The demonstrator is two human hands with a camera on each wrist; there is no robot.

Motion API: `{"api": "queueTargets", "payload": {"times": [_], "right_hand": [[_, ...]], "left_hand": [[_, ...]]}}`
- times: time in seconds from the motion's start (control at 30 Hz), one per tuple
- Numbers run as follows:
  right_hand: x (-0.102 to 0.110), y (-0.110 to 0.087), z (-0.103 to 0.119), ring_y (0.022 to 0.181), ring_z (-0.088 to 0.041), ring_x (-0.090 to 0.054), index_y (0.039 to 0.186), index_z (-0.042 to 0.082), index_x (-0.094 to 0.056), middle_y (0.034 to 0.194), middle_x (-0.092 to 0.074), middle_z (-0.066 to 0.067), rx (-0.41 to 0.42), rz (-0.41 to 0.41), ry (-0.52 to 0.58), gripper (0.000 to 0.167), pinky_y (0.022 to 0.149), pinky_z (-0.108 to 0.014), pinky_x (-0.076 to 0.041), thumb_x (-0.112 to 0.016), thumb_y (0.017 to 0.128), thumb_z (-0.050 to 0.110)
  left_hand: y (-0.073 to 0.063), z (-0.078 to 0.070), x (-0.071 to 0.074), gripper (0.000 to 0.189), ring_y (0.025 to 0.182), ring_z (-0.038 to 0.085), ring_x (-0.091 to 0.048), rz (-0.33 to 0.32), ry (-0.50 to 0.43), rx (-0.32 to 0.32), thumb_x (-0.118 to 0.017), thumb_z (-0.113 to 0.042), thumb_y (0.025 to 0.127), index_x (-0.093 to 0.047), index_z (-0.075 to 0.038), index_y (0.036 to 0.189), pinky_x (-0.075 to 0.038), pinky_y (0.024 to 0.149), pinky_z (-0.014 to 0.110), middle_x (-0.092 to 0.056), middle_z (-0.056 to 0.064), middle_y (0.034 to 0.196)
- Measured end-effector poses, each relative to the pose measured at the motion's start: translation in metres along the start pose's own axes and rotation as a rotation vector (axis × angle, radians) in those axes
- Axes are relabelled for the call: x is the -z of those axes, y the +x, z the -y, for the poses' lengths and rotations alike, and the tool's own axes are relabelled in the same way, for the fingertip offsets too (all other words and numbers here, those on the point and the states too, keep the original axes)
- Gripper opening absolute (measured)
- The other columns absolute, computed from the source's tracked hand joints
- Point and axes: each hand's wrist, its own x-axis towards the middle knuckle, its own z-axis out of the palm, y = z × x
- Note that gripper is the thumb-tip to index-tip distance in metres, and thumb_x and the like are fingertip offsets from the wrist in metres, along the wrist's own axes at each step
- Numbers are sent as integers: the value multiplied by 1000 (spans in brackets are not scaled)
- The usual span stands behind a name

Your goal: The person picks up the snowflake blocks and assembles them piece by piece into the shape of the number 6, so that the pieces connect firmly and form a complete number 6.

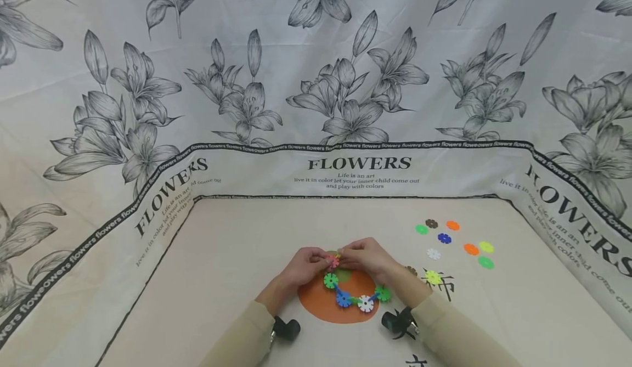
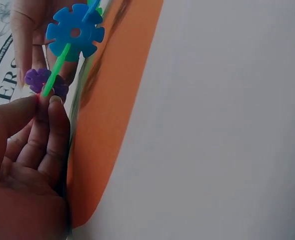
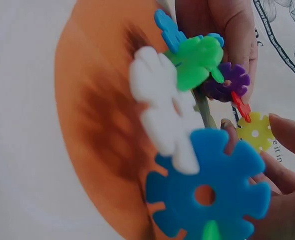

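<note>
A chain of notched plastic discs hangs between the hands, with green (image 1: 331, 281), blue (image 1: 343, 300) and white (image 1: 366, 303) discs slotted edge to edge. My left hand (image 1: 303, 265) pinches the chain near its purple disc (image 3: 227, 82) and red disc (image 3: 241, 106), its fingertips partly covering them. Between thumb and fingers, my right hand (image 1: 367, 257) pinches a yellow disc (image 3: 248, 131). The red disc's edge meets the yellow one's rim in the right wrist view. Beneath the chain lies a flat orange round picture (image 1: 316, 306).
Several loose discs lie to the right, among them a white one (image 1: 433, 254), a dark blue one (image 1: 444, 238) and a yellow one (image 1: 433, 277) near a printed character (image 1: 446, 286). A flower-printed cloth wall (image 1: 360, 172) encloses the table (image 1: 222, 252).
</note>
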Motion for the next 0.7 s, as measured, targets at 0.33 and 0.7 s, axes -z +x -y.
{"api": "queueTargets", "payload": {"times": [0.33,0.7], "right_hand": [[-7,-1,-1,102,-29,-74,115,-18,-65,113,-72,-25,-19,-12,59,28,89,-37,-57,-59,103,7],[9,-21,16,114,-31,-66,126,-6,-65,118,-72,-13,96,-88,-429,44,99,-48,-52,-69,98,28]], "left_hand": [[2,2,2,13,84,14,-66,-2,2,1,-66,-13,100,-72,-1,102,-54,86,31,-75,6,88],[2,1,1,17,87,15,-65,28,37,16,-67,-21,101,-72,-6,102,-52,87,31,-76,4,90]]}}
